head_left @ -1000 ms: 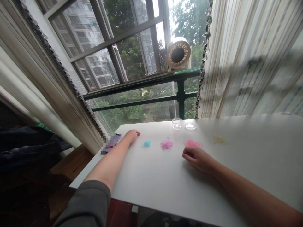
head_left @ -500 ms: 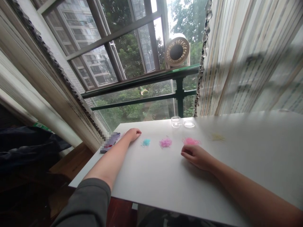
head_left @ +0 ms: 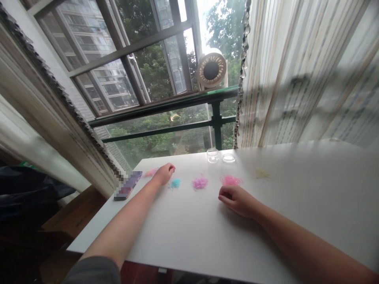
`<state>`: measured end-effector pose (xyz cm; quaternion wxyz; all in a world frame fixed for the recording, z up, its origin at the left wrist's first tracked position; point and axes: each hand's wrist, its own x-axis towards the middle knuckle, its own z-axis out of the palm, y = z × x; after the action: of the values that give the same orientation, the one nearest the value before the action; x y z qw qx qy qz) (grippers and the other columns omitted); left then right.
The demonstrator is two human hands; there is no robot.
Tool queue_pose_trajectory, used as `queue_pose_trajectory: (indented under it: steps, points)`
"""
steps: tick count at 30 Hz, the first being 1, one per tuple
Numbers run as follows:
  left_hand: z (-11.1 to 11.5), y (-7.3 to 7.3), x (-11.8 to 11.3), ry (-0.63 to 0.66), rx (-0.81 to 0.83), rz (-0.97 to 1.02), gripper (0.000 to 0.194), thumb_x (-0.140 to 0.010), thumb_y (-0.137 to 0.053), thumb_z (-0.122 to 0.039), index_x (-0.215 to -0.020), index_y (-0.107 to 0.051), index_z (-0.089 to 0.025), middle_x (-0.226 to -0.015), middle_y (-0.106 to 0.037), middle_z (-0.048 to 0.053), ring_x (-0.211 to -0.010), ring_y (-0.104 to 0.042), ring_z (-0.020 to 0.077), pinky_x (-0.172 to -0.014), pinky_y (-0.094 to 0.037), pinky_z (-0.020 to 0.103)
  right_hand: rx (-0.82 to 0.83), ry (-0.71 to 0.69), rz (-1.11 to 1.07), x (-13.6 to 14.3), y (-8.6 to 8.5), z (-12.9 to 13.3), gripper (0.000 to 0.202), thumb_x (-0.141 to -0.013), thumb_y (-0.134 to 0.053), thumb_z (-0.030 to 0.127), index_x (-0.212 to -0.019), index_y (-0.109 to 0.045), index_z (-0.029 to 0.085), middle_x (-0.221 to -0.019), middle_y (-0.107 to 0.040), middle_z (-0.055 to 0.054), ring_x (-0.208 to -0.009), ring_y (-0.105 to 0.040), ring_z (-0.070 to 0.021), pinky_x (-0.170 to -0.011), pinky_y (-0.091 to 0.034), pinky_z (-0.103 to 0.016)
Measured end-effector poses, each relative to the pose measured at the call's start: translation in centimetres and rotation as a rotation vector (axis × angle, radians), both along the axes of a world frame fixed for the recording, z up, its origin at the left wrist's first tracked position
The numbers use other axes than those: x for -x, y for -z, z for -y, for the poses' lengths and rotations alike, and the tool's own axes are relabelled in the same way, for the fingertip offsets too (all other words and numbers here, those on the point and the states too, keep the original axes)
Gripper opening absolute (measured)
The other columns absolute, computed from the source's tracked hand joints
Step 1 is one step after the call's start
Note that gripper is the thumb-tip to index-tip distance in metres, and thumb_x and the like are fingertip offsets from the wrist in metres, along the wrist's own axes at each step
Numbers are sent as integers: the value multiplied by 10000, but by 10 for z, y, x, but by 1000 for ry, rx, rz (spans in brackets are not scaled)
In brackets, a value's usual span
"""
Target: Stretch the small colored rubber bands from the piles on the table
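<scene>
Left hand point(head_left: 164, 174) beside blue pile point(head_left: 175, 183), right hand point(head_left: 237, 200) near pink pile point(head_left: 230, 180); both hands' fingers curled, contents unclear to me.

L hand point(head_left: 164, 174) & R hand point(head_left: 238, 200) bare, fingers to wrist. L arm point(head_left: 127, 221) w/ dk grey sleeve point(head_left: 93, 272), plain fabric, hem well back from fingers, nr elbow. R arm point(head_left: 296, 236) bare from fingers to pic edge.

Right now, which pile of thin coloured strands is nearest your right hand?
The bright pink pile, between the purple pile and the pale yellow pile. It alone lies just beyond the right hand.
</scene>
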<state>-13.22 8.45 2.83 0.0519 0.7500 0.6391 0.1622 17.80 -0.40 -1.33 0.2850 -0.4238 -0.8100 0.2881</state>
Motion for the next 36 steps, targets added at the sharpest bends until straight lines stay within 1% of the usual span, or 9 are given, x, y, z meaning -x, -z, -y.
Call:
queue_pose_trajectory:
  steps: [1,4,6,9,12,15,19,25,36]
  points:
    - [6,-3,-11,49,10,29,207,-805,-402,-263,-884,-573,-177,-822,-640,27,-742,-572,149,-673,-437,246,3,-2,-3,0,0,0,144,-762,-481,256,-682,-558,165,-557,-500,17,-511,-429,-100,-486,-299,-224]
    - [28,-11,-49,316,120,260,222,-792,-448,-319,-906,-567,-171,-825,-635,27,-717,-564,137,-643,-439,239,1,13,-33,0,0,0,109,-750,-497,237,-702,-564,167,-567,-503,22,-516,-431,-95,-488,-305,-217]
    - [41,-15,-73,424,163,355,221,-784,-472,-339,-883,-559,-161,-803,-626,32,-685,-554,129,-623,-437,236,10,21,-72,0,-1,-1,77,-735,-514,220,-732,-569,167,-564,-492,30,-511,-422,-89,-491,-312,-212]
    - [53,-15,-102,503,197,440,193,-775,-498,-338,-836,-539,-159,-752,-605,21,-639,-535,112,-583,-426,224,37,39,-159,0,-1,-2,123,-711,-538,190,-829,-564,168,-572,-482,45,-510,-415,-82,-499,-327,-206]
    - [60,-7,-120,514,142,522,172,-769,-520,-330,-806,-511,-162,-730,-588,12,-646,-527,107,-598,-423,222,54,53,-254,1,0,-3,212,-695,-552,171,-907,-543,174,-595,-482,51,-524,-419,-80,-510,-343,-201]
    - [68,2,-127,501,101,562,171,-772,-523,-332,-791,-503,-163,-725,-576,13,-659,-516,109,-621,-425,230,57,50,-324,2,1,-4,225,-706,-549,177,-931,-534,180,-601,-469,55,-515,-403,-73,-502,-341,-196]
    - [76,9,-128,534,115,514,154,-766,-533,-319,-781,-520,-167,-747,-572,14,-665,-503,107,-640,-427,236,46,19,-355,2,2,-4,174,-730,-535,192,-903,-550,173,-592,-446,52,-504,-384,-68,-481,-321,-191]
    - [78,20,-130,556,135,518,178,-759,-539,-332,-776,-528,-156,-670,-557,4,-602,-480,95,-576,-412,221,3,25,-284,0,2,-3,91,-738,-535,221,-804,-563,166,-552,-432,45,-511,-390,-80,-470,-307,-198]
    - [78,33,-129,523,121,583,168,-739,-563,-289,-834,-540,-152,-670,-570,-7,-582,-486,82,-552,-394,203,-11,16,-137,-2,-1,3,114,-748,-509,275,-723,-539,168,-528,-409,41,-491,-365,-92,-453,-285,-217]
